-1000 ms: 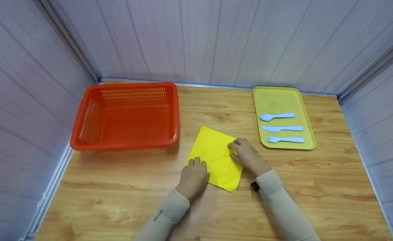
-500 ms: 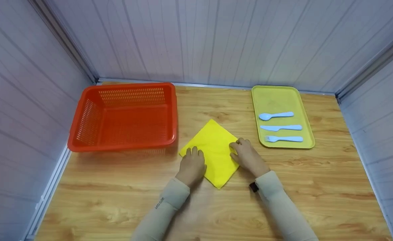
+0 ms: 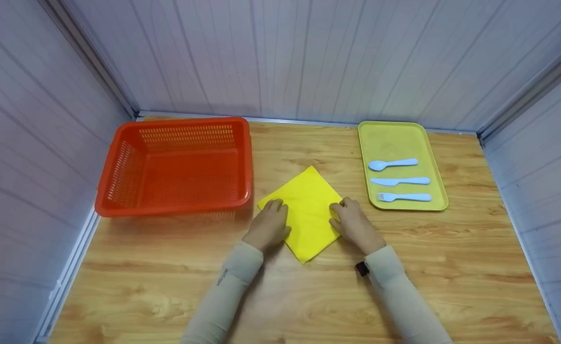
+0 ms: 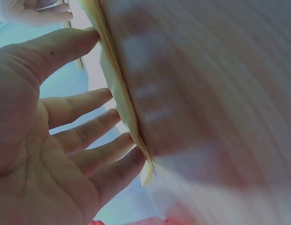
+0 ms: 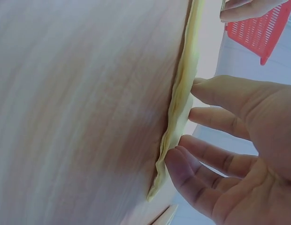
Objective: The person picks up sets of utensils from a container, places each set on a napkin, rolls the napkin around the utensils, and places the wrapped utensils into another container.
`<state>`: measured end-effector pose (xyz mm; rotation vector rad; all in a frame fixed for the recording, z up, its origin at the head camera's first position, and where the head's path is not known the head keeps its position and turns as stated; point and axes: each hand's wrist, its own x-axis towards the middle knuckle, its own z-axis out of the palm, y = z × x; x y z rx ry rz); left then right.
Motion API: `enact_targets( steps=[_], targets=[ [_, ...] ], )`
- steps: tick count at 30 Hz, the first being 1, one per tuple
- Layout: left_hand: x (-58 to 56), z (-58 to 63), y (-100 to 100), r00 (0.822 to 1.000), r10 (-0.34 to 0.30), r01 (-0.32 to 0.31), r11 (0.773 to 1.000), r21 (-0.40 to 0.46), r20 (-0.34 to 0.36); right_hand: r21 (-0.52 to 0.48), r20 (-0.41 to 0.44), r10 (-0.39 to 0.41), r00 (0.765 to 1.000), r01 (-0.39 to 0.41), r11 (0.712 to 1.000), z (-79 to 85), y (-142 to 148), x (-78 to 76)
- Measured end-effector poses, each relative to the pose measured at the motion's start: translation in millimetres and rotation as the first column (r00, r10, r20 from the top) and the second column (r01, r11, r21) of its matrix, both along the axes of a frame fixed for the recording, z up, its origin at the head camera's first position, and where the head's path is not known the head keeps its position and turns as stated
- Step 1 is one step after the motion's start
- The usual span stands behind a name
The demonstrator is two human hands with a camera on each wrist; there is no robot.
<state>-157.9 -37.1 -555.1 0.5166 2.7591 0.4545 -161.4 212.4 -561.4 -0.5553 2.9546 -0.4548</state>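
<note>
On the table (image 3: 309,301), a red basket (image 3: 192,174) is set at the left, a tray (image 3: 395,141) at the right. Nearer, between them, a yellow cloth (image 3: 311,210), seemingly folded, is laid flat, its opposite sides touched by the left hand (image 3: 267,224) and right hand (image 3: 355,224), fingers loosely extended. A knife (image 3: 399,181), fork (image 3: 404,197) and spoon (image 3: 393,164) are held on the tray.

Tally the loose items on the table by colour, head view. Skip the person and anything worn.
Red-orange: 1 (basket)
Yellow: 2 (folded cloth, tray)
Light blue: 3 (spoon, knife, fork)
Total: 6
</note>
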Motion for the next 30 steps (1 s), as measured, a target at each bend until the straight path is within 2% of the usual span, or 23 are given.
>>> enact_targets(
  steps=[6, 13, 17, 21, 25, 28, 30],
  targets=[
    [-1.3, -0.6, -1, 1.000, -0.017, 0.017, 1.000, 0.002, -0.014, -0.025, -0.016, -0.006, 1.000, 0.006, 1.000, 0.3, 1, 1.3],
    [-1.1, -3.1, -2, 0.994, -0.057, 0.052, 0.997, -0.061, -0.090, -0.054, -0.093, 0.031, 0.995, -0.036, 0.998, -2.1, 2, 2.8],
    [-2.3, 0.9, 2, 0.998, -0.046, 0.043, 0.997, -0.065, -0.047, -0.075, -0.083, 0.010, 0.996, -0.017, 0.997, 0.5, 4, 2.5],
    [-3.6, 8.8, 11, 0.998, -0.045, 0.042, 0.998, -0.050, -0.053, -0.126, -0.148, 0.010, 0.989, -0.029, 0.992, 4.9, 12, 0.7],
    [-2.4, 14.7, 31, 0.979, -0.100, 0.101, 0.995, -0.002, -0.180, -0.143, -0.272, 0.028, 0.962, -0.069, 0.987, 9.1, 33, -3.0],
    [-3.6, 18.3, 52, 0.952, -0.156, 0.163, 0.987, 0.002, -0.263, -0.134, -0.342, 0.023, 0.939, -0.073, 0.988, 13.6, 54, -7.9],
    [-5.8, 21.6, 67, 0.933, -0.196, 0.198, 0.980, -0.024, -0.302, -0.112, -0.371, 0.016, 0.929, -0.061, 0.992, 16.6, 68, -12.7]
  ],
)
